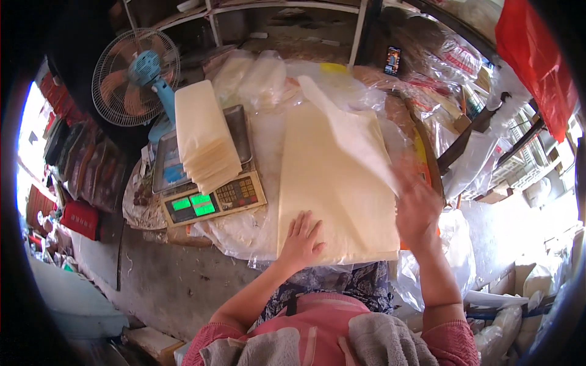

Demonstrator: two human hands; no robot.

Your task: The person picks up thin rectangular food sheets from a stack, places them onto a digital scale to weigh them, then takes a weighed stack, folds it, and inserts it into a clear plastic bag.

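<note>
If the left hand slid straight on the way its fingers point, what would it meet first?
The left hand lies flat on the large stack of pale sheets, fingers pointing away from the person. Going on, it would only cross more of that stack; the clear plastic bags beyond look like the first new thing, though depth is unclear.

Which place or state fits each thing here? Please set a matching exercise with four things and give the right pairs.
Things:
1. left hand
2. right hand
3. folded stack of sheets
4. fan

Places or states:
A. lying on the weighing scale
B. standing behind the scale, on the left
C. pressed flat on the big pile of pale sheets
D. lifting the top sheet

Pairs: 1-C, 2-D, 3-A, 4-B
</note>
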